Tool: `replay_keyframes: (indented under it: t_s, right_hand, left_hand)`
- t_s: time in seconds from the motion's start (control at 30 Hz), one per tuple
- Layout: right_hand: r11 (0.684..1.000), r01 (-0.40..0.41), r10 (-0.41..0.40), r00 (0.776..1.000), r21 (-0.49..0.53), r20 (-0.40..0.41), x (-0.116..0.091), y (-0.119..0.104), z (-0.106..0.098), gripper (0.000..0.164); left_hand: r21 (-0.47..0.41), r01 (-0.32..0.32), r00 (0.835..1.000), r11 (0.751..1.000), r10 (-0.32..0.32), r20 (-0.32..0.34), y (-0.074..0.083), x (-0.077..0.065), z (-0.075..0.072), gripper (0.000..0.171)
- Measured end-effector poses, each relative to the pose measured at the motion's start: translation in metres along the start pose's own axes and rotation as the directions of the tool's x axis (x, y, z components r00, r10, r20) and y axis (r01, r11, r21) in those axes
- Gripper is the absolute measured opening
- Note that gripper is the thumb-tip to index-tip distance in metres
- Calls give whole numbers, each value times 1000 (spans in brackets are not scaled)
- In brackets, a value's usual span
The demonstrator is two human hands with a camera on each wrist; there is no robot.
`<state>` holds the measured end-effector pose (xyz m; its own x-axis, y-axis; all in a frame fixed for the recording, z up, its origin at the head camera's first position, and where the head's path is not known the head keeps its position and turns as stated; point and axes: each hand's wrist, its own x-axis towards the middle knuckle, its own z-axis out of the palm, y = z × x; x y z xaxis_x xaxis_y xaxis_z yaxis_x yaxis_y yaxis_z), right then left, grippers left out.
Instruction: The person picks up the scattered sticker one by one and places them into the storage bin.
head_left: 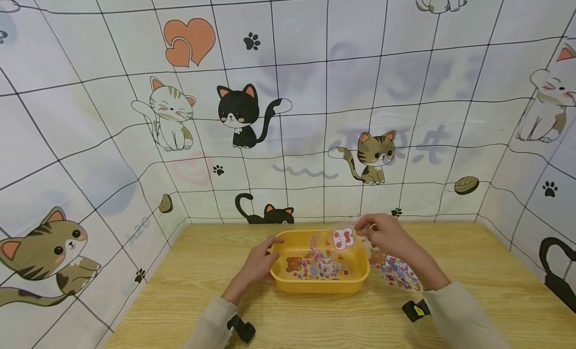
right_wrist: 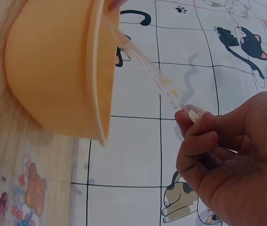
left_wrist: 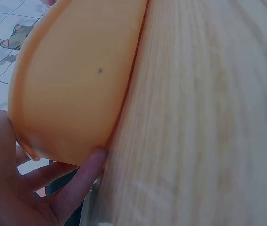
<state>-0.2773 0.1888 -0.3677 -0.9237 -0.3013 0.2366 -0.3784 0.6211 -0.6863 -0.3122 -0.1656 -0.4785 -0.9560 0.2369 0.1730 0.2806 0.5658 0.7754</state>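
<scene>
A yellow plastic basin (head_left: 319, 287) stands on the table, and my left hand (head_left: 261, 261) grips its left end. In the left wrist view, the fingers and thumb of the left hand (left_wrist: 44, 179) lie around the basin's end wall (left_wrist: 76, 89). Over the basin's back right corner, my right hand (head_left: 382, 234) pinches a clear plastic bag (head_left: 343, 239) printed with a white bunny. The right wrist view shows the bag (right_wrist: 154, 77) stretched slantwise from the fingertips of the right hand (right_wrist: 227, 150) towards the basin's rim. Colourful printed clear plastic (head_left: 315, 266) lies inside the basin.
Right of the basin, another clear plastic piece (head_left: 396, 269) with a bear and small colourful prints lies on the wooden table (head_left: 216, 269). A cat-patterned cloth (head_left: 306, 139) hangs behind and at both sides. A black strap-like object (head_left: 558, 274) is at the far right.
</scene>
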Motion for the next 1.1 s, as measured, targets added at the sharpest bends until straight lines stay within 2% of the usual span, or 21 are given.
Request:
replay_keyframes:
  t_s: [0.17,0.33,0.57,0.77,1.1]
  right_hand:
    - [1000,15,-15,999,-1,43,7,-8,6,17]
    - [1000,-6,6,997,0,79,15,-13,16,17]
    - [1000,-15,17,992,-22,121,25,-22,30,19]
    - [999,-25,29,985,-23,169,31,-28,41,19]
    - [998,39,-26,968,-44,250,38,-41,44,23]
  left_hand:
    - [-27,8,1000,1000,-7,16,0,0,1,38]
    - [-3,-4,1000,1000,4,9,1,0,0,38]
    - [-24,9,1000,1000,-9,9,2,-1,0,38]
    - [-4,-23,1000,1000,23,3,0,-2,-1,38]
    - [-31,-18,1000,999,18,9,-3,0,0,38]
